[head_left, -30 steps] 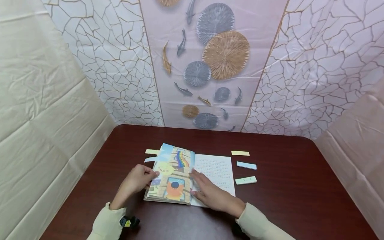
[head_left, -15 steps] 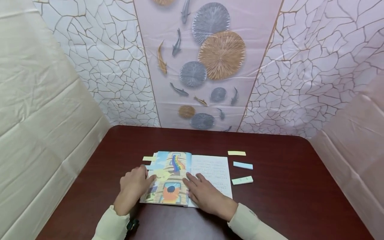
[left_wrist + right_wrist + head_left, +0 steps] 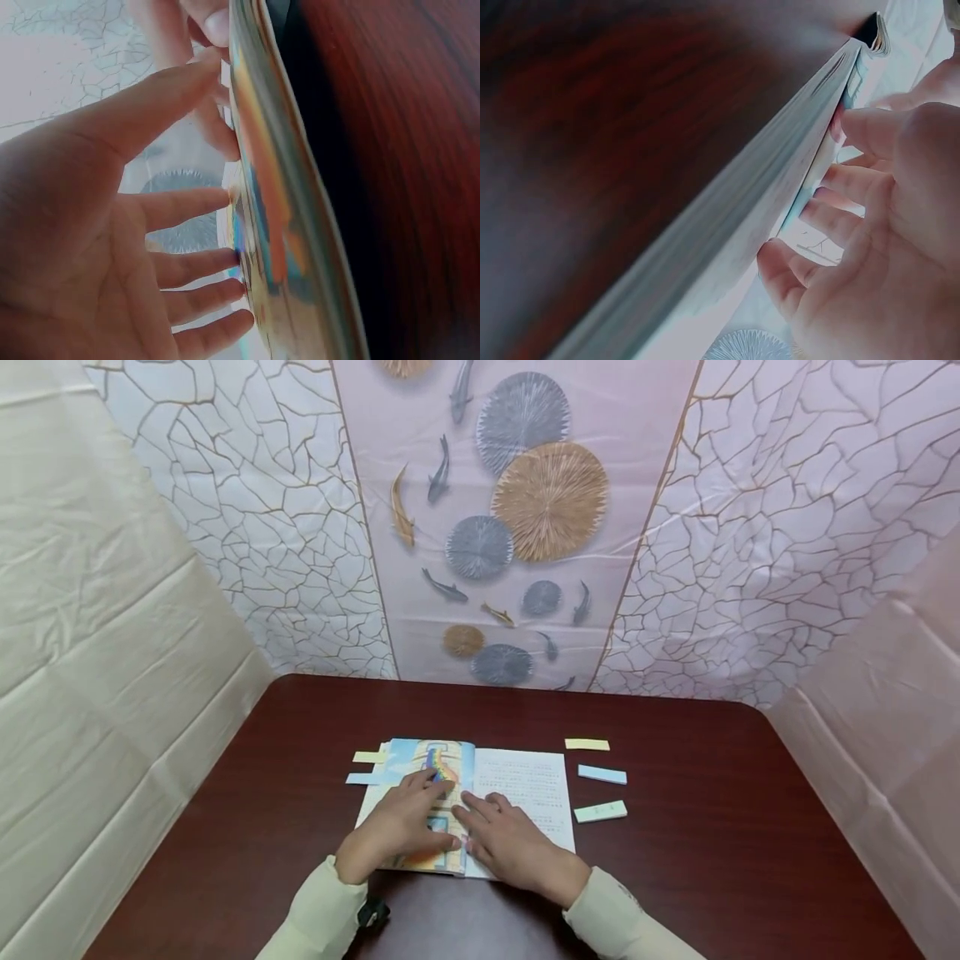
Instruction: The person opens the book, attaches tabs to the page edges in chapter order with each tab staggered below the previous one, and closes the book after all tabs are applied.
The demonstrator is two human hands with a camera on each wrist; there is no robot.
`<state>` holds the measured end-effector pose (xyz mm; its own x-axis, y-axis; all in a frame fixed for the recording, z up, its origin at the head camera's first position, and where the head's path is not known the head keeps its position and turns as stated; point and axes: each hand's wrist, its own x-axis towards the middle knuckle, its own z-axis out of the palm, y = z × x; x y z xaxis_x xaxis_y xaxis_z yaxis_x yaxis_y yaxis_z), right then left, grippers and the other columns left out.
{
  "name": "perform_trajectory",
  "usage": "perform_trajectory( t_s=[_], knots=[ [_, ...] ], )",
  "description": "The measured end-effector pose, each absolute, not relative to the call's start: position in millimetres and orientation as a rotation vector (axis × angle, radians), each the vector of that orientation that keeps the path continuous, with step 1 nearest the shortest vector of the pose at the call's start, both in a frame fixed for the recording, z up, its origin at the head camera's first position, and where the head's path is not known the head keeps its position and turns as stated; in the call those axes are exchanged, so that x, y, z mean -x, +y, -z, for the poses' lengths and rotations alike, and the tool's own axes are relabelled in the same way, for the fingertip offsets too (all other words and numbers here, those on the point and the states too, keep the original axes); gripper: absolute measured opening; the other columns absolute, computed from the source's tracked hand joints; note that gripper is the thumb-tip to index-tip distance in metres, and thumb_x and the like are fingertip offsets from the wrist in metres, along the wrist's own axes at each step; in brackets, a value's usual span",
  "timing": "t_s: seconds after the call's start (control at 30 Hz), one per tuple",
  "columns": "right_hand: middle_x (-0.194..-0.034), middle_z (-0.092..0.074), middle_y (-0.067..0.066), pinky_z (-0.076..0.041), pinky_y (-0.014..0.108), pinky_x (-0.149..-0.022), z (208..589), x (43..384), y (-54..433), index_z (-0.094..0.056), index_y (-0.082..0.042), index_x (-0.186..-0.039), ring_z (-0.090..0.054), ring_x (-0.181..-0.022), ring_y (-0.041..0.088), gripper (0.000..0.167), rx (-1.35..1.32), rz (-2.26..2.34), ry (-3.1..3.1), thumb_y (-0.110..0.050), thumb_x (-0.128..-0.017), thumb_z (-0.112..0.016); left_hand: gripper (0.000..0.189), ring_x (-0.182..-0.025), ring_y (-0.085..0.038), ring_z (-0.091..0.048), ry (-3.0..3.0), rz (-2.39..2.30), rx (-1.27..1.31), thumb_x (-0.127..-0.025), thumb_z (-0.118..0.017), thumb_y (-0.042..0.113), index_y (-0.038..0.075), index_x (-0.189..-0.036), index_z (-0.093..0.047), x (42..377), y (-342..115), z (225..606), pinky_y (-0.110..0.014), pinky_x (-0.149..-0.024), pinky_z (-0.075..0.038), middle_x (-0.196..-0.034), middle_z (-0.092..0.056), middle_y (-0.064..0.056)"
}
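An open book (image 3: 525, 777) lies flat on the table, with a colourful picture page on the left and printed text on the right. My left hand (image 3: 401, 818) rests on the picture page near the fold, fingers spread, fingertips touching the paper in the left wrist view. Beside it my right hand (image 3: 517, 847) lies on the text page, its fingertips at the fold. A yellow sticky tab (image 3: 367, 757) and a blue sticky tab (image 3: 362, 778) stick out from the book's left edge. Neither hand grips anything.
Right of the book lie a yellow sticky-note pad (image 3: 587, 744), a blue pad (image 3: 602, 774) and a green pad (image 3: 600, 812) on the dark red-brown table (image 3: 675, 860). A patterned curtain (image 3: 480, 527) hangs behind the table's far edge.
My left hand has let go of the page edge, and the lifted page now lies flat. That hand has slid right across the picture toward the fold. The right hand stays near the fold.
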<state>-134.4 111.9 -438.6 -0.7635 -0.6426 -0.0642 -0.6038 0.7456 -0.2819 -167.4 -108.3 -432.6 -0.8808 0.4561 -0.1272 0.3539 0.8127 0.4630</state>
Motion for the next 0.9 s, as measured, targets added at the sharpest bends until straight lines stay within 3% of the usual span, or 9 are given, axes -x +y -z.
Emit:
perform_trajectory(
  t_s=[0.27, 0.47, 0.7, 0.9],
  knots=[
    [-0.169, -0.037, 0.009, -0.045, 0.060, -0.110, 440.6, 137.7, 113.3, -0.044, -0.015, -0.161, -0.042, -0.147, 0.037, 0.053, 1.003, 0.394, 2.765, -0.031, -0.112, -0.053, 0.085, -0.153, -0.042, -0.035, 2.751, -0.461, -0.585, -0.086, -0.087, 0.047, 0.015, -0.156, -0.051, 165.3, -98.8, 428.2, -0.063, -0.118, -0.033, -0.166, -0.038, -0.020],
    [-0.169, -0.034, 0.015, -0.034, 0.060, -0.120, 437.6, 151.2, 139.1, -0.044, -0.010, -0.161, -0.035, -0.153, 0.040, 0.057, 0.912, 0.665, 2.717, -0.030, -0.110, -0.059, 0.087, -0.153, -0.039, -0.037, 2.758, -0.357, -0.555, -0.087, -0.086, 0.047, 0.014, -0.158, -0.048, 164.3, -87.1, 423.0, -0.060, -0.117, -0.037, -0.165, -0.040, -0.019],
    [-0.164, -0.040, 0.023, -0.034, 0.062, -0.119, 426.8, 174.3, 174.3, -0.046, -0.001, -0.157, -0.035, -0.151, 0.047, 0.076, 0.565, 0.417, 2.919, -0.037, -0.098, -0.077, 0.090, -0.151, -0.037, -0.038, 2.758, -0.325, -0.513, -0.086, -0.087, 0.048, 0.015, -0.159, -0.047, 163.7, -85.2, 419.6, -0.057, -0.111, -0.044, -0.165, -0.040, -0.017],
    [-0.169, -0.029, 0.026, -0.027, 0.067, -0.120, 425.6, 186.8, 195.5, -0.035, 0.004, -0.161, -0.023, -0.154, 0.055, 0.103, 0.383, 0.286, 2.896, -0.055, -0.090, -0.080, 0.090, -0.155, -0.040, -0.033, 2.729, -0.343, -0.486, -0.088, -0.086, 0.046, 0.013, -0.161, -0.045, 163.6, -83.6, 417.9, -0.059, -0.114, -0.041, -0.168, -0.035, -0.019]
  ],
)
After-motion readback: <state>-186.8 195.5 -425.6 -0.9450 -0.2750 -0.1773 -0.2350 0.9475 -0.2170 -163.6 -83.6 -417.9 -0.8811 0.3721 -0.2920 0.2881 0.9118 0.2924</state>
